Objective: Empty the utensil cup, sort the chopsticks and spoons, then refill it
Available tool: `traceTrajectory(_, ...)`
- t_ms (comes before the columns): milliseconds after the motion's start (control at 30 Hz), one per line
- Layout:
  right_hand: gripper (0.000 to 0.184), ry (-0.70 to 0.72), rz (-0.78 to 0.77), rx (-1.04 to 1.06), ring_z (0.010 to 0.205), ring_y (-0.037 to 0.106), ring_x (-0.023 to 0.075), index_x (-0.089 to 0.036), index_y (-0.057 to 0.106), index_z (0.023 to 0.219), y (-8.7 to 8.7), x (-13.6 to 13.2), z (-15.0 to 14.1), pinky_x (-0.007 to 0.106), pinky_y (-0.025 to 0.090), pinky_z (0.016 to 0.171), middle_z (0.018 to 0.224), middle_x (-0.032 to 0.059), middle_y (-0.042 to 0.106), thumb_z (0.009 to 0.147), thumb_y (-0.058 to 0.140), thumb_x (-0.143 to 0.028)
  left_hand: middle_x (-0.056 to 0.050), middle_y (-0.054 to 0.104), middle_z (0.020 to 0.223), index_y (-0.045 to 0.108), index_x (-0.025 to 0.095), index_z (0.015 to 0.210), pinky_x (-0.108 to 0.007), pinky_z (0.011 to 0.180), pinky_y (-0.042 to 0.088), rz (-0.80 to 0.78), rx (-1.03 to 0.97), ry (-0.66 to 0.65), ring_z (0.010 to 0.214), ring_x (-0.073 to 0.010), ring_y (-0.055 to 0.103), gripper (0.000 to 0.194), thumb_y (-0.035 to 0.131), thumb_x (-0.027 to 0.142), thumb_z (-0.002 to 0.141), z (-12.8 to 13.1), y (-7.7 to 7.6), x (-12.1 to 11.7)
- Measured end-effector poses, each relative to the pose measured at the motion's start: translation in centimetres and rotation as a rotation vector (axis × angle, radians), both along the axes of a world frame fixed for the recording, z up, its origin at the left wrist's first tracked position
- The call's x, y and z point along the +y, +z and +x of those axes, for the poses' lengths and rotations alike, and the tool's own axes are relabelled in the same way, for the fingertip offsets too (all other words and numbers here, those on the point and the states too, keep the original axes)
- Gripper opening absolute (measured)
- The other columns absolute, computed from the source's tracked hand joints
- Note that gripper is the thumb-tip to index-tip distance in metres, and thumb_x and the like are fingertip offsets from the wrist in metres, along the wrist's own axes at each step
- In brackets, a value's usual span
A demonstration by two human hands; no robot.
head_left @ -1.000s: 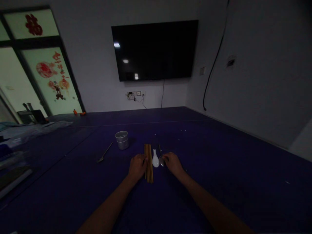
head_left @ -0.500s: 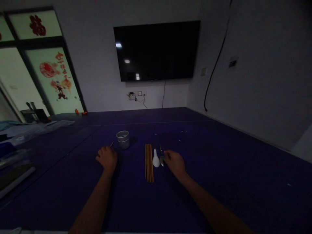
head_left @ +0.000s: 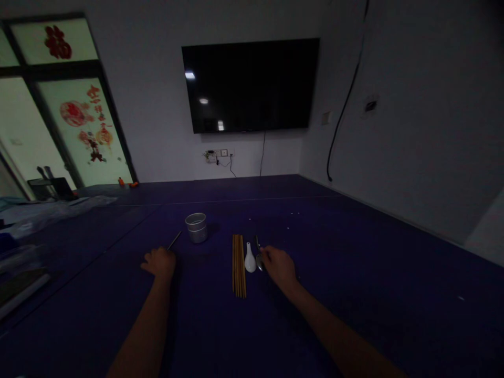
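Note:
My left hand (head_left: 159,262) rests on the table left of the metal cup (head_left: 196,228), its fingers apart. A thin metal handle (head_left: 174,240) sticks out past that hand; its other end is hidden beneath the hand. My right hand (head_left: 279,266) has its fingertips pinched together at the neck of a metal spoon (head_left: 259,263), whose bowl points toward me. Just left of it lies a white soup spoon (head_left: 250,263), bowl nearest me. Beside that, several wooden chopsticks (head_left: 238,268) lie side by side, pointing away from me.
The dark blue tabletop (head_left: 220,336) reaches to the wall, with small white specks beyond my right hand. Clear plastic wrapping (head_left: 66,210) and a flat pale-edged object (head_left: 27,291) lie at the left. A dark holder (head_left: 51,186) stands at the far left.
My left hand has slid left and toward me, uncovering more of the thin metal handle. My right hand has shifted slightly toward the metal spoon. The view has moved a little.

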State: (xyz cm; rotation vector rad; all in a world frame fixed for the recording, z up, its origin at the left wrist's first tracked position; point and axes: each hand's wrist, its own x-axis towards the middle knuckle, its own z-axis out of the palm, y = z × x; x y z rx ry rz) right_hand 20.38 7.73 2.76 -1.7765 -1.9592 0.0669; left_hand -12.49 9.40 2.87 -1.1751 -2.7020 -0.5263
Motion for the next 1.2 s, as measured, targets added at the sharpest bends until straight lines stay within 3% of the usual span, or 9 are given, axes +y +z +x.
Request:
traceTrajectory(267,0.038,0.006,0.016,-0.034,0.075,0.064,0.0174,-0.019,0.066,0.085,-0.2,0.0,0.0,0.025,0.031,0.057,0.081,0.0068,0.070,0.094,0.034,-0.036,-0.020,0.062,0.104,0.064,0.012,0.102,-0.046,0.078,0.036,-0.031,-0.029,-0.024,0.104,-0.0346,0.050,0.037,0.035,0.019,0.080,-0.3,0.0,0.2)
traceTrajectory(467,0.038,0.021,0.026,-0.030,0.071,0.064,0.0164,-0.020,0.065,0.083,-0.2,0.0,0.1,0.025,0.029,0.054,0.079,0.0057,0.070,0.095,0.033,-0.036,-0.022,0.061,0.104,0.062,0.010,0.102,-0.046,0.078,0.037,0.044,-0.049,0.012,0.105,-0.0348,0.050,0.034,0.039,0.017,0.078,-0.1,-0.3,0.5)
traceTrajectory(600,0.038,0.027,0.042,-0.022,0.072,0.064,0.0162,-0.020,0.065,0.083,0.0,-0.1,0.0,0.024,0.028,0.054,0.079,0.0054,0.071,0.095,0.033,-0.036,-0.021,0.060,0.105,0.061,0.011,0.100,-0.049,0.079,0.038,0.249,-0.102,0.040,0.105,-0.0351,0.050,0.031,0.037,0.019,0.082,0.1,-0.2,0.5)
traceTrajectory(733,0.037,0.012,0.062,-0.013,0.071,0.064,0.0164,-0.020,0.065,0.084,0.1,-0.2,-0.1,0.025,0.028,0.054,0.079,0.0053,0.070,0.095,0.033,-0.036,-0.019,0.058,0.105,0.058,0.012,0.105,-0.048,0.079,0.040,0.552,-0.154,0.009,0.104,-0.0336,0.051,0.032,0.035,0.023,0.085,0.9,0.8,0.3)
traceTrajectory(833,0.038,0.019,0.085,-0.001,0.071,0.063,0.0163,-0.020,0.065,0.083,0.1,-0.2,-0.1,0.024,0.028,0.054,0.078,0.0058,0.070,0.095,0.033,-0.036,-0.014,0.058,0.098,0.057,0.013,0.103,-0.044,0.085,0.040,0.816,-0.102,-0.201,0.099,-0.0277,0.052,0.030,0.035,0.025,0.087,2.9,1.9,-0.1)
traceTrajectory(967,0.039,0.065,0.127,0.025,0.068,0.062,0.0162,-0.019,0.066,0.081,0.0,-0.2,-0.2,0.024,0.030,0.055,0.074,0.0061,0.069,0.094,0.034,-0.037,-0.008,0.056,0.094,0.056,0.017,0.100,-0.037,0.083,0.043,1.034,-0.135,-0.575,0.092,-0.0208,0.053,0.023,0.037,0.028,0.090,8.7,2.1,-1.7)
traceTrajectory(1100,0.044,0.145,0.174,0.074,0.067,0.062,0.0164,-0.019,0.066,0.078,-0.2,-0.3,-0.3,0.024,0.034,0.058,0.072,0.0062,0.068,0.095,0.030,-0.038,-0.005,0.056,0.091,0.057,0.019,0.099,-0.032,0.076,0.046,0.922,-0.230,-1.004,0.087,-0.0176,0.055,0.020,0.039,0.025,0.091,15.2,0.4,-4.1)
traceTrajectory(1200,0.048,0.242,0.204,0.181,0.073,0.063,0.0173,-0.019,0.067,0.083,-0.2,-0.6,-0.4,0.024,0.039,0.063,0.078,0.0069,0.069,0.096,0.024,-0.035,-0.007,0.058,0.093,0.056,0.019,0.103,-0.031,0.075,0.047,0.817,-0.229,-1.248,0.088,-0.0175,0.055,0.020,0.040,0.022,0.091,17.6,-0.9,-5.1)
